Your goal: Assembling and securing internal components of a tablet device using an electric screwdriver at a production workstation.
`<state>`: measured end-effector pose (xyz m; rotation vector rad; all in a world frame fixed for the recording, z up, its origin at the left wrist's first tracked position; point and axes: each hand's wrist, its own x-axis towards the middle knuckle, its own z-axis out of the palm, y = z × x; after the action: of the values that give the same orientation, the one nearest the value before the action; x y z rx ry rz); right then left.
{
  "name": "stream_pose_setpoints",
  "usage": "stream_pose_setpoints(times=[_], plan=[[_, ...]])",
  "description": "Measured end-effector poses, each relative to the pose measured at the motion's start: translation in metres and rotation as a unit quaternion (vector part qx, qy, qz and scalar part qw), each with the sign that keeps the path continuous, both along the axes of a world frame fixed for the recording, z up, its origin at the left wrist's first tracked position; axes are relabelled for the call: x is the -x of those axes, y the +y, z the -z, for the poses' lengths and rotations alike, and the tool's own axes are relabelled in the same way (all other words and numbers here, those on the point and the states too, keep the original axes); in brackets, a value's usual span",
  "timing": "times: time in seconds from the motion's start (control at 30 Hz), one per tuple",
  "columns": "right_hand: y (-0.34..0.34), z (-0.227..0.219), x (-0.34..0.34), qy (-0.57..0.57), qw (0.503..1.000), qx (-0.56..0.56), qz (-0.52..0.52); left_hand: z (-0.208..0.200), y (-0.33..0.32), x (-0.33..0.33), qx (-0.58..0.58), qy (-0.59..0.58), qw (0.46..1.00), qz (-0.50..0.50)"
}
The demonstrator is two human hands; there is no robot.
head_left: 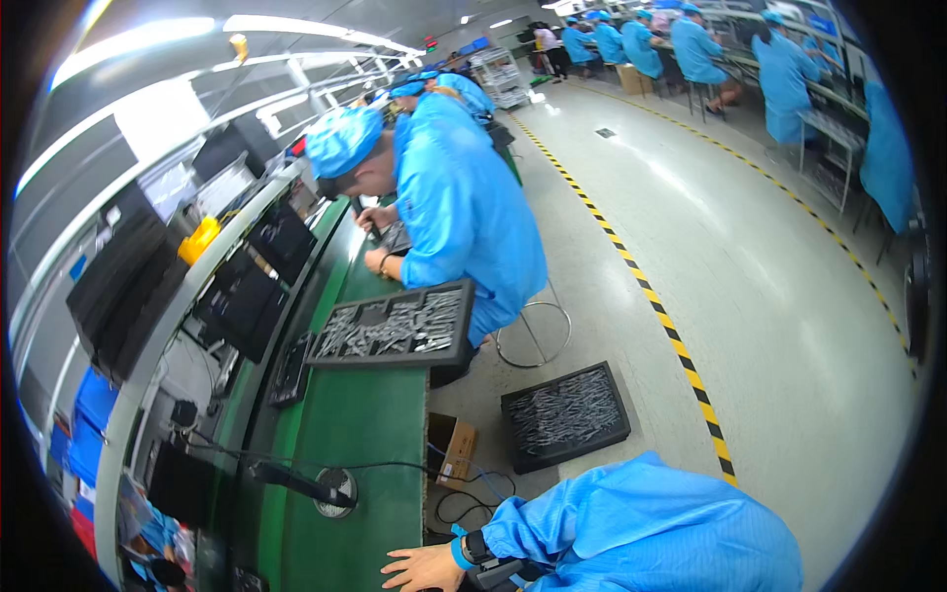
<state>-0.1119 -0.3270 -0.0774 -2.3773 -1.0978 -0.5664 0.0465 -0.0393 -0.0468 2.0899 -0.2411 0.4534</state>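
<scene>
My right hand (424, 569) rests at the right edge of the green bench (370, 419), near the lower rim of the view. Its fingers are spread and I see nothing in them. A dark watch and a blue strap circle the wrist below a blue sleeve. My left hand is out of view. Ahead of the hand stands a round dish (336, 492) of small pale pieces. A black stick-shaped tool (286, 481) with a cable leans at the dish. Farther up the bench, a black compartment tray (395, 328) holds many small metal parts.
A co-worker (464, 197) in blue bends over the bench, holding a dark tool. On the floor sit a black tray of metal parts (564, 416), a cardboard box (452, 450) and looped cables (473, 508). Shelving runs along the left. Yellow-black tape marks the aisle; several people sit beyond.
</scene>
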Motion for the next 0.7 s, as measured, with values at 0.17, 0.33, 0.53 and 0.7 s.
stream_pose_setpoints(times=[0.17, 0.33, 0.53, 0.7], plan=[[-0.007, 0.019, 0.0, -0.119, 0.984, 0.034, 0.125, 0.001, -0.007, 0.005, -0.115, -0.054, 0.991, -0.049], [0.009, 0.02, 0.008, -0.177, 0.958, -0.04, 0.224, 0.002, -0.009, 0.021, -0.165, -0.111, 0.978, -0.061], [0.011, 0.029, 0.0, -0.172, 0.961, -0.015, 0.214, -0.002, -0.016, 0.033, -0.192, -0.107, 0.97, -0.103], [0.011, 0.043, -0.011, -0.163, 0.963, 0.003, 0.212, -0.023, -0.043, 0.066, -0.249, -0.089, 0.954, -0.139]])
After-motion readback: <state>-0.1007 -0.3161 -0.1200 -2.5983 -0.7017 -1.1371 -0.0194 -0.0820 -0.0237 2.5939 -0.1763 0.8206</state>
